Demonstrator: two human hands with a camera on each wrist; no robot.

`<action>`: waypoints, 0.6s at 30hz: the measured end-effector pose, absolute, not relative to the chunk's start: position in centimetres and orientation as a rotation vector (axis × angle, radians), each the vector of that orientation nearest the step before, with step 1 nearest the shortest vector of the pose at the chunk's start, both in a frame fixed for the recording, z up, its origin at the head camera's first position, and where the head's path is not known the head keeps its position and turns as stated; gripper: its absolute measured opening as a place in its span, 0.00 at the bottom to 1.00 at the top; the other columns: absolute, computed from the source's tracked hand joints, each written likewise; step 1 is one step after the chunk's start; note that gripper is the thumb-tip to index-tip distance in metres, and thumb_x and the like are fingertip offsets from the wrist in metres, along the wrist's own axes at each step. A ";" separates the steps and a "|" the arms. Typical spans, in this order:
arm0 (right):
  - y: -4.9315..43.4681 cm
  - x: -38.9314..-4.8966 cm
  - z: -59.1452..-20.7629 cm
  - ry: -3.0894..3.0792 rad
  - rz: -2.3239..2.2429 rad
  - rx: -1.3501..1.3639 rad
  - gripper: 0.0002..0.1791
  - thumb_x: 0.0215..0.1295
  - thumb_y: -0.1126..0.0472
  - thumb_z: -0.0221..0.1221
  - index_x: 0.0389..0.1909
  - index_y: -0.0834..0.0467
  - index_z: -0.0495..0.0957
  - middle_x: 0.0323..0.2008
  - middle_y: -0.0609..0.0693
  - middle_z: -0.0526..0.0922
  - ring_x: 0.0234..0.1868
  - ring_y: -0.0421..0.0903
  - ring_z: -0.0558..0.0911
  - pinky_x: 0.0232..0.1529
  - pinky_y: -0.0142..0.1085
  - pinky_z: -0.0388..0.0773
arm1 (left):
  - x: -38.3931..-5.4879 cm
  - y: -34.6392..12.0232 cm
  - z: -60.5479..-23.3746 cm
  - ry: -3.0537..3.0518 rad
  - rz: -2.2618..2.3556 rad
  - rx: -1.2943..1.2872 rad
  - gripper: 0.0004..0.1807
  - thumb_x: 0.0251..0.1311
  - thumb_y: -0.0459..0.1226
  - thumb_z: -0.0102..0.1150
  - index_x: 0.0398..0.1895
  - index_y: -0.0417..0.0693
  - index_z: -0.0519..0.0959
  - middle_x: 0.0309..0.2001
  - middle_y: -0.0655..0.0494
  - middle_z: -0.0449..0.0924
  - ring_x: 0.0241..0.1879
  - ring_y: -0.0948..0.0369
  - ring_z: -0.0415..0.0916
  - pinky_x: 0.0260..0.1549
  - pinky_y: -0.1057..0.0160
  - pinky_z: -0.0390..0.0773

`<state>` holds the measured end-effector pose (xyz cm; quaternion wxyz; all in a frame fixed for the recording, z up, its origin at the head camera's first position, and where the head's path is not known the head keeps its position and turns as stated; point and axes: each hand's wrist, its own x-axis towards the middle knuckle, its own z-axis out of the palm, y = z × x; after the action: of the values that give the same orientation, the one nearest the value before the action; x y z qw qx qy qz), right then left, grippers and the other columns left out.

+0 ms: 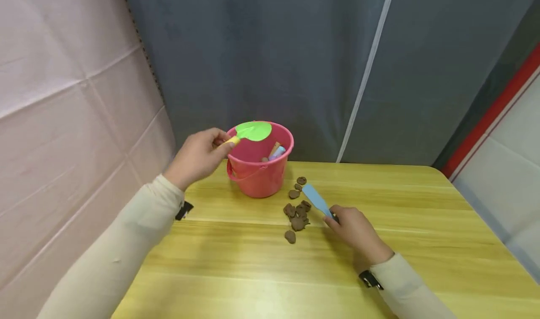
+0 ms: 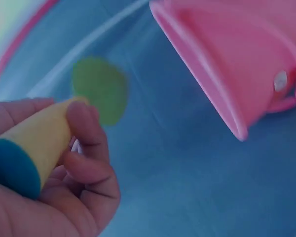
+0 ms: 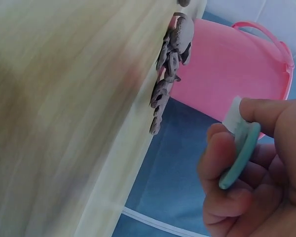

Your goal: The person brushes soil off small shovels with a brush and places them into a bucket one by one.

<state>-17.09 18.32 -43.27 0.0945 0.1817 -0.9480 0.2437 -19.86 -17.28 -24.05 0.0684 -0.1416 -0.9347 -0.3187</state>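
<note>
My left hand point(image 1: 200, 156) grips the yellow handle of a toy trowel point(image 1: 254, 130), its green blade over the mouth of a pink bucket point(image 1: 259, 181). In the left wrist view the handle point(image 2: 39, 133) ends in a blue cap, and the blade is blurred. My right hand point(image 1: 358, 232) pinches a light-blue plastic spatula point(image 1: 316, 200), whose blade tilts up toward the bucket, right beside brown clay-like lumps point(image 1: 298, 223). Several lumps lie on the table in front of the bucket. Inside the bucket, a few coloured pieces point(image 1: 277, 152) show; their lower parts are hidden.
The wooden-look table point(image 1: 236, 272) ends at a grey curtain point(image 1: 261, 52) behind the bucket. A pale cloth wall point(image 1: 84, 122) stands on the left, and a white panel with a red band point(image 1: 493, 115) is on the right.
</note>
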 end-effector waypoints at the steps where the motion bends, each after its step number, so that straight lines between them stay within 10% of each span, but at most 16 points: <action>1: 18.3 -17.1 -43.3 -2.813 0.729 0.539 0.11 0.67 0.59 0.63 0.27 0.55 0.72 0.14 0.42 0.63 0.15 0.37 0.60 0.17 0.31 0.57 | -20.8 -17.6 -23.4 -2.848 -0.944 -0.373 0.18 0.70 0.45 0.56 0.52 0.41 0.77 0.44 0.48 0.80 0.39 0.53 0.77 0.36 0.54 0.77; 10: 17.9 -16.7 -43.1 -2.830 0.797 0.534 0.10 0.68 0.60 0.62 0.28 0.56 0.73 0.14 0.42 0.62 0.14 0.36 0.60 0.16 0.30 0.58 | -26.5 -18.3 -23.1 -2.947 -0.777 -0.127 0.11 0.61 0.41 0.62 0.31 0.39 0.79 0.33 0.46 0.77 0.33 0.52 0.71 0.30 0.56 0.73; 18: 17.7 -16.6 -43.2 -2.827 0.798 0.542 0.08 0.68 0.60 0.63 0.31 0.57 0.76 0.15 0.42 0.64 0.15 0.36 0.61 0.17 0.30 0.59 | -28.4 -16.8 -26.3 -2.984 -0.598 -0.249 0.10 0.54 0.34 0.66 0.33 0.41 0.74 0.31 0.46 0.76 0.31 0.51 0.73 0.31 0.56 0.76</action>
<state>-16.56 17.72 -43.22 0.0771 0.1808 -0.9436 0.2664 -28.45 -16.77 -26.29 0.0438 -0.0814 -0.9763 -0.1957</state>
